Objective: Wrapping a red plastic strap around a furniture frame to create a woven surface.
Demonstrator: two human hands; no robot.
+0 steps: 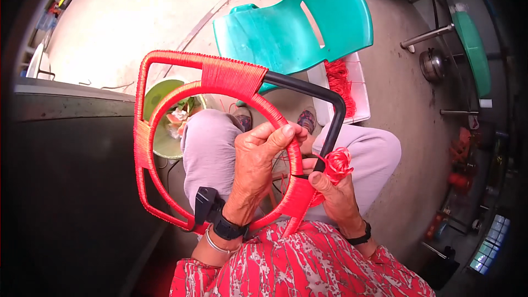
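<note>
A metal frame [144, 148], a rounded square with a ring inside it, rests upright on my lap; most of it is wrapped in red cord, and one black corner [330, 104] is bare. My left hand [258, 159] grips the inner ring from the front, thumb on top. My right hand [333, 190] holds a small ball of red cord [338, 164] against the black bar, with a taut strand running to the wrapped section [300, 195].
A teal plastic chair [291, 27] stands ahead of my knees. A white tray with loose red cord [344, 80] lies beside it. A green bucket [159, 99] holds scraps at left. A dark wall is at far left, metal pots at right.
</note>
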